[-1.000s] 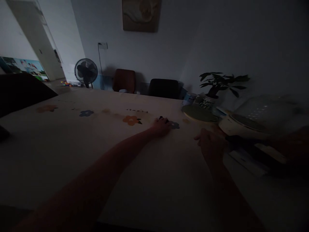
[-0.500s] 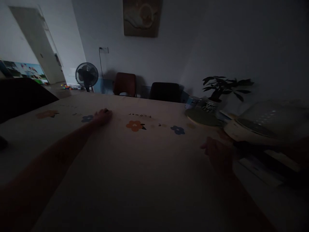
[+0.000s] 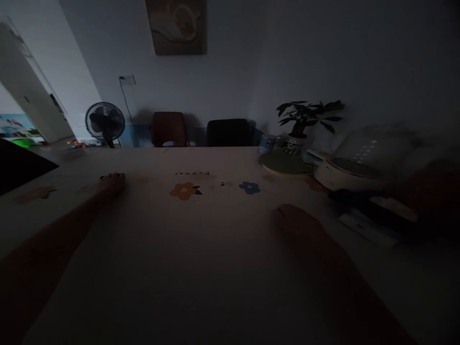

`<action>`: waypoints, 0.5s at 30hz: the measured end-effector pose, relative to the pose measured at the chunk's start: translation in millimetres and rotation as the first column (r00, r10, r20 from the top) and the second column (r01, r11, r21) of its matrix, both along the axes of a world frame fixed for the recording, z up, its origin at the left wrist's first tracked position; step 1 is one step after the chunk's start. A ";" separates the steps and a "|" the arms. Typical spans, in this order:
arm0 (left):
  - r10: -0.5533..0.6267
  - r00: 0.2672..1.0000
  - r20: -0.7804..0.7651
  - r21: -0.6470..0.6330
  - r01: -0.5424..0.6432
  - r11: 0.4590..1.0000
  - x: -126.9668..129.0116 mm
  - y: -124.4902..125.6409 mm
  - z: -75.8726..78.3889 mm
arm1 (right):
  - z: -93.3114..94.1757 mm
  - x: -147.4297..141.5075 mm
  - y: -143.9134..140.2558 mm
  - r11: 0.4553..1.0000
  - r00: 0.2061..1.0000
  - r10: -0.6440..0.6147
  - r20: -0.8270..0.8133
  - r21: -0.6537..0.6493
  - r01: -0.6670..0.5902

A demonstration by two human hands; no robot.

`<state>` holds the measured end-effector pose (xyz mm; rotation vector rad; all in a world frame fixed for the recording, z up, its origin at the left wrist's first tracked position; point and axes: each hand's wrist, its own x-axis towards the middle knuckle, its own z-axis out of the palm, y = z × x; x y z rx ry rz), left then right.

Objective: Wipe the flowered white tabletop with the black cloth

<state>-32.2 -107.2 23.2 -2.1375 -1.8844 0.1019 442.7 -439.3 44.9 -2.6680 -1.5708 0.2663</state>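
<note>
A pale tablecloth point(image 3: 201, 244) printed with orange and blue flowers and the word "Flower" covers the table before me. On its left part, my left hand point(image 3: 112, 184) rests palm down, its fingers dim but seemingly laid over the cloth. My right hand point(image 3: 295, 221) is on the right side, just below a printed blue flower point(image 3: 249, 187). Its fingers are curled in, and whatever may be under or inside them is hidden. The room is dark, so finger detail is poor.
Along the right stand a potted plant point(image 3: 296, 141), a can point(image 3: 268, 143), a round green mat point(image 3: 285, 162), a white pot with a clear lid point(image 3: 347, 175) and a dark object point(image 3: 366, 208). Two chairs point(image 3: 168, 128) and a fan point(image 3: 105, 122) are beyond the table.
The view has turned a little right. My left hand has slid left over the cloth. My right hand has gone from partly extended fingers to a curled shape.
</note>
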 end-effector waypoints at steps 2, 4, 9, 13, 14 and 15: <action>-0.068 0.997 -0.024 -0.046 0.067 0.997 28.1 1.2 -0.1 | 1.5 -2.7 -0.7 1.000 1.000 0.014 0.002 -0.026 -0.014; -0.150 0.988 -0.022 -0.072 0.148 0.986 69.4 0.3 -1.5 | 3.4 -4.4 -2.2 0.999 1.000 0.015 0.007 -0.044 -0.015; -0.401 0.915 0.037 -0.076 0.402 0.912 204.6 -17.5 -9.2 | 11.0 -10.8 -8.6 0.997 0.998 0.031 0.061 -0.076 -0.026; -0.570 0.815 0.105 -0.059 0.577 0.815 307.3 -49.3 -13.4 | 18.2 -16.0 -13.9 0.992 0.992 0.070 0.101 -0.108 -0.059; -0.605 0.786 0.125 -0.052 0.615 0.787 330.9 -60.4 -14.0 | 19.7 -16.9 -14.6 0.993 0.993 0.066 0.099 -0.107 -0.055; -0.640 0.754 0.146 -0.045 0.652 0.757 353.9 -73.2 -14.6 | 21.2 -17.5 -14.9 0.993 0.993 0.059 0.101 -0.105 -0.048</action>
